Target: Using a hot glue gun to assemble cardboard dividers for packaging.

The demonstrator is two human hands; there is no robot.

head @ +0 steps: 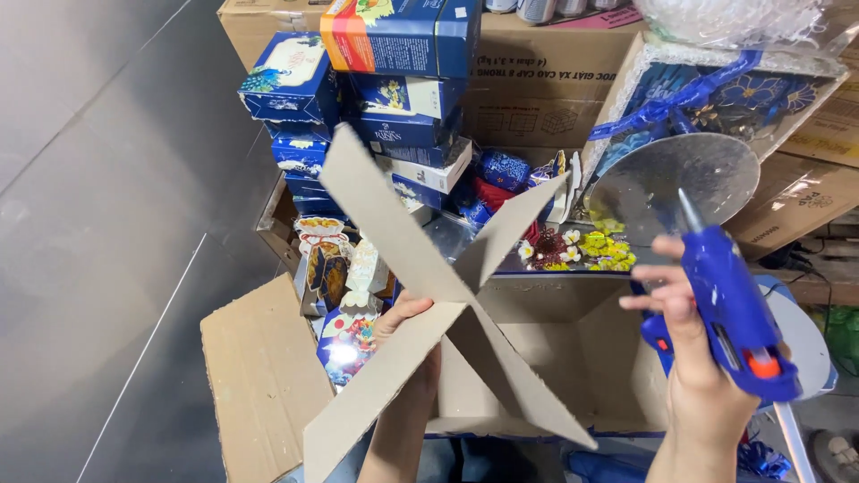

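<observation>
Left hand (407, 344) grips crossed cardboard divider (429, 295) above open cardboard box (573, 358). Right hand (693, 358) closed around blue glue gun (734, 304), nozzle up. Gluing stage, likely; next needs nozzle at divider joint.

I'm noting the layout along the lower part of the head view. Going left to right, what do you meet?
Cardboard flap → left hand holding the cardboard cross → open cardboard box → right hand holding the blue glue gun.

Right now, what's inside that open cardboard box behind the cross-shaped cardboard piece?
The open cardboard box shows only bare brown inner walls and some floor. The cardboard cross, held by the left hand, covers its left and middle, so anything lying there is hidden.
</observation>
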